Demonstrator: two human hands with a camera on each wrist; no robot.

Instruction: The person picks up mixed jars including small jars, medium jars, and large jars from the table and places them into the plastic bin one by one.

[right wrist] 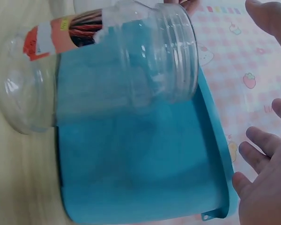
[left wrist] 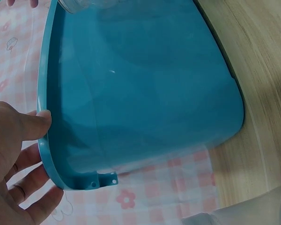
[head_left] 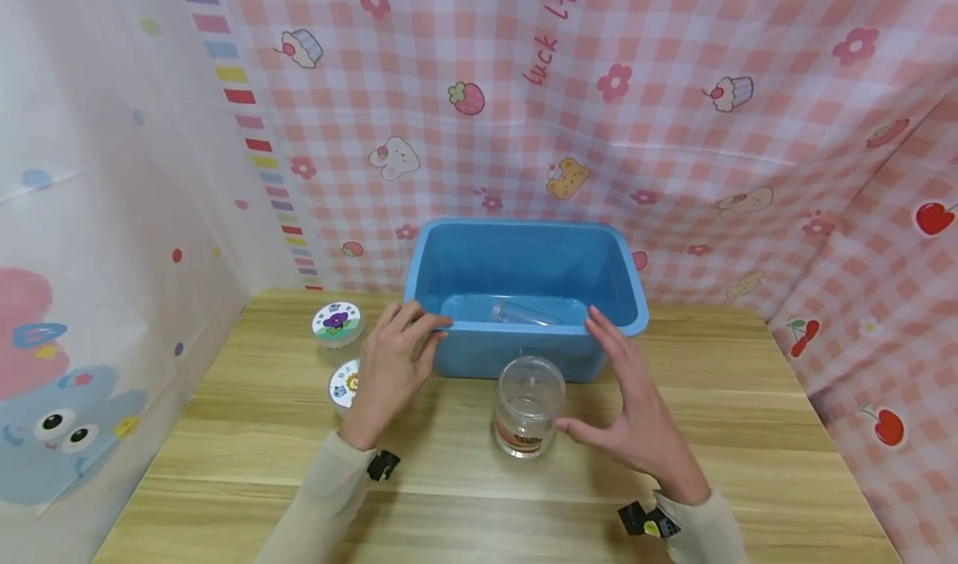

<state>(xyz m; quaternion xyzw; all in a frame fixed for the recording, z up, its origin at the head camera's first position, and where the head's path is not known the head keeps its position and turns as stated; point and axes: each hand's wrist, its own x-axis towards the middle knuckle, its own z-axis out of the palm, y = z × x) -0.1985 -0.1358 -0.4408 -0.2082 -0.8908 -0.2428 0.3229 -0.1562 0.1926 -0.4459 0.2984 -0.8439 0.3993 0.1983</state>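
Note:
A blue plastic bin (head_left: 516,349) stands at the back of the table, a clear tube (head_left: 524,314) lying on its floor. My left hand (head_left: 397,360) grips the bin's front rim near the left corner. In the left wrist view, the thumb (left wrist: 36,125) presses one side of the rim and the other fingers reach behind it. Upright in front of the bin is a clear jar (right wrist: 117,70) with a threaded, uncapped mouth and an orange label. Spread around the jar's right side, my right hand (head_left: 636,410) has its fingertips near the bin's front rim and its thumb beside the jar.
Left of the bin are two small round containers with printed white lids: one flower-topped container (head_left: 337,323) farther back, and another container (head_left: 344,383) partly behind my left hand. A pink checked cloth (head_left: 524,148) hangs right behind the bin.

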